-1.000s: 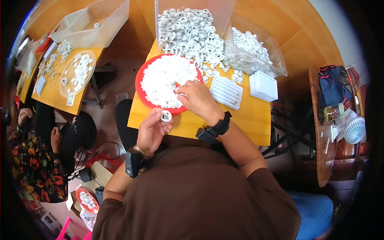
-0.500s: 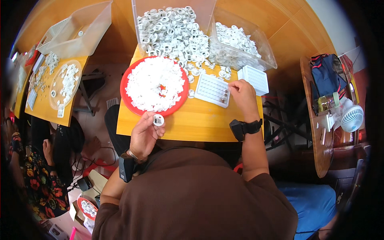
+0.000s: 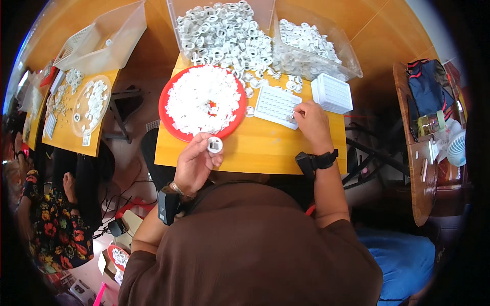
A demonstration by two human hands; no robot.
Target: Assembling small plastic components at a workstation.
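Observation:
My left hand (image 3: 196, 158) pinches a small round white plastic part (image 3: 215, 145) with a dark rectangular opening, just in front of the red plate (image 3: 164, 113). That plate is heaped with small white plastic pieces (image 3: 204, 92). Over the right end of a white tray with rows of small pockets (image 3: 278, 104), my right hand (image 3: 312, 122) has its thumb and fingertips pressed together. What those fingertips hold, if anything, is too small to make out. A few dark bits show in the tray's pockets beside them.
A clear bin (image 3: 173, 25) spills round white parts onto the yellow table (image 3: 245, 158). Another clear bin (image 3: 352, 64) stands to its right, behind stacked white trays (image 3: 334, 93). At left, a person in a flowered garment (image 3: 56, 229) sits by another table (image 3: 76, 137).
The whole view has shifted slightly. My left hand still holds the round white part, and my right hand remains at the tray's right end with its fingertips closed.

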